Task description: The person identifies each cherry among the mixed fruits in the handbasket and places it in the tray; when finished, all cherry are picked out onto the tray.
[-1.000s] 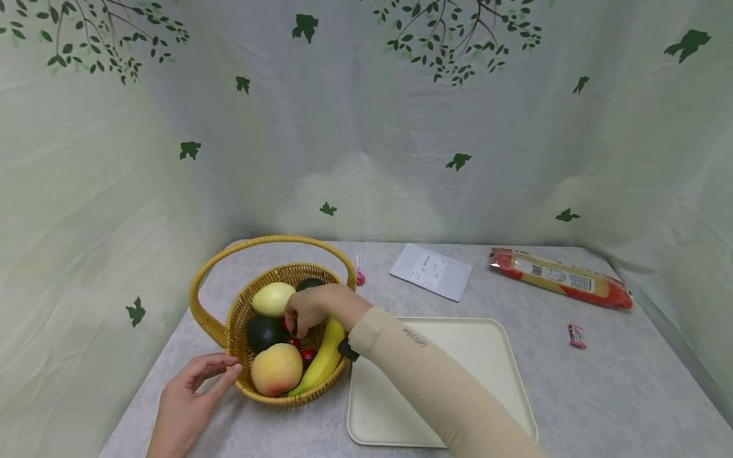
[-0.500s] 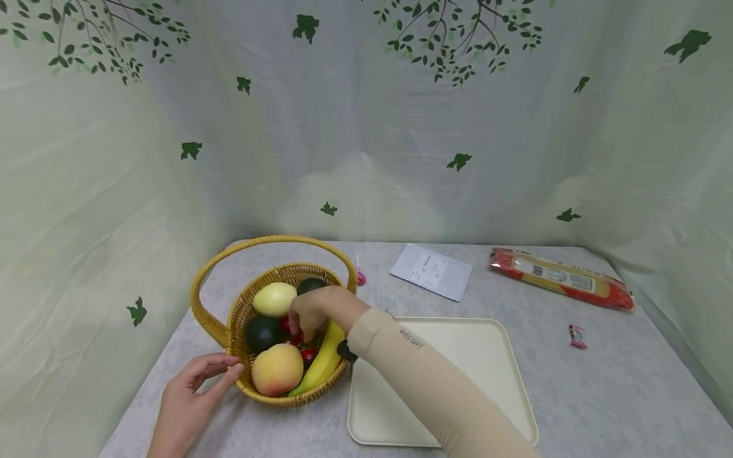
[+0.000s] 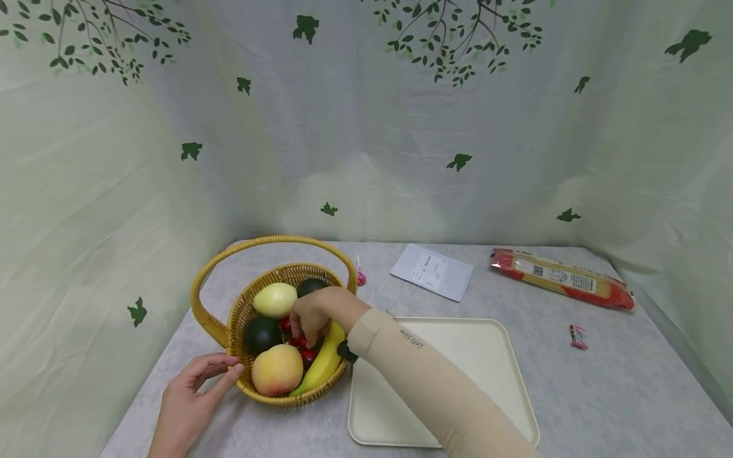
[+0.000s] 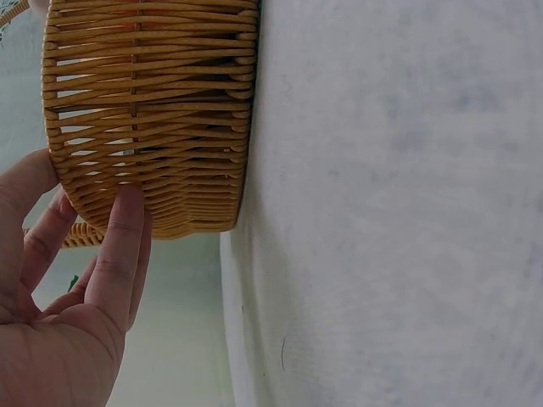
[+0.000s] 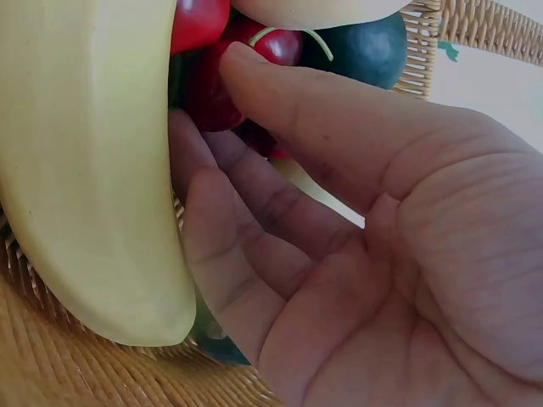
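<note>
A wicker basket (image 3: 258, 399) with a tall arched handle stands at the left of the table, full of fruit. My left hand (image 3: 191, 397) holds its near-left rim between thumb and fingers; in the left wrist view the fingers (image 4: 119, 246) lie against the woven outer wall. My right hand (image 3: 312, 315) reaches down inside the basket. In the right wrist view, its thumb and fingers pinch a dark red cherry (image 5: 212, 93) with a green stem. Around it lie a banana (image 3: 326, 359), a peach (image 3: 277, 369), a pale yellow fruit (image 3: 275, 299) and a dark green round fruit (image 3: 261, 335).
A cream tray (image 3: 372, 426) lies right of the basket, partly under my right forearm. Farther back are a grey-white packet (image 3: 432, 272), a lollipop (image 3: 361, 278), and a long red and yellow package (image 3: 564, 280). A small pink wrapped candy (image 3: 578, 337) lies at right.
My right hand has shifted slightly toward me and deeper among the cherries. The dark green fruit beside it has nudged a little left. My left hand stays at the rim.
</note>
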Demonstrator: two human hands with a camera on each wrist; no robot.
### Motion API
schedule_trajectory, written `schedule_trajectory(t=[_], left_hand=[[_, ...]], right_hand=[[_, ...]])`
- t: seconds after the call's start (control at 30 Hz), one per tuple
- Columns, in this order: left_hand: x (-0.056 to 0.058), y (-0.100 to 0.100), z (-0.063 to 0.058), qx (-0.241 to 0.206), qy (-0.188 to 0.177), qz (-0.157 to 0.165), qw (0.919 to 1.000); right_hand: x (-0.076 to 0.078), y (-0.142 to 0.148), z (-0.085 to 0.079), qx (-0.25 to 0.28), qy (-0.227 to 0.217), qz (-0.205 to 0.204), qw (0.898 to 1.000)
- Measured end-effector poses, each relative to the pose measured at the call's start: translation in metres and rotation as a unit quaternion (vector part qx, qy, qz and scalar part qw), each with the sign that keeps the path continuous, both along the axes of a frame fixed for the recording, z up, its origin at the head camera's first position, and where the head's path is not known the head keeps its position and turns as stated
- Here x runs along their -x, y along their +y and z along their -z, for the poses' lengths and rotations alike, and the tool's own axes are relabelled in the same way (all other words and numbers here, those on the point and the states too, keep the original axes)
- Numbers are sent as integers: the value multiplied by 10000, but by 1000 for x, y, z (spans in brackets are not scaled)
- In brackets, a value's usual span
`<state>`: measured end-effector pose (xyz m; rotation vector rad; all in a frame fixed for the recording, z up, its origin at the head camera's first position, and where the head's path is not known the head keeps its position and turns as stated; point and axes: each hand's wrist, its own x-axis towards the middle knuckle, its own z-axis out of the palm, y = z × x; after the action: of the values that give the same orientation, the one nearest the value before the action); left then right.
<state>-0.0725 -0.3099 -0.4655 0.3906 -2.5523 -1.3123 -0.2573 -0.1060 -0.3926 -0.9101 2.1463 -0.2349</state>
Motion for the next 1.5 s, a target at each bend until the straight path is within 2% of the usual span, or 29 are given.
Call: schedule_trajectory(t=[0.27, 0.6, 0.8, 1.0, 1.07, 1.27, 1.4, 1.5], left_hand=[[0, 0, -1, 9, -26, 8, 10000], [-1, 0, -1, -21, -131, -34, 9999], [-1, -1, -1, 3, -217, -50, 9998], [-2, -2, -1, 45, -281, -60, 9996], [-2, -2, -1, 55, -280, -60, 9996], [-2, -1, -1, 17, -231, -54, 9997], [-1, -1, -2, 4, -221, -54, 9997], [-1, 0, -2, -22, -220, -54, 9997]], right_hand=[[-1, 1, 2, 247, -286, 59, 9993], [-2, 4, 1, 283, -118, 70, 9995], [-3, 7, 2, 258, 204, -49, 9994], [-1, 15, 4, 468, 848, -272, 9949], [-1, 18, 3, 579, 773, -143, 9952], [-3, 23, -4, 1076, 46, 150, 9941], [-3, 24, -6, 1344, 76, 16, 9909], [-1, 27, -7, 1426, 329, -142, 9891]])
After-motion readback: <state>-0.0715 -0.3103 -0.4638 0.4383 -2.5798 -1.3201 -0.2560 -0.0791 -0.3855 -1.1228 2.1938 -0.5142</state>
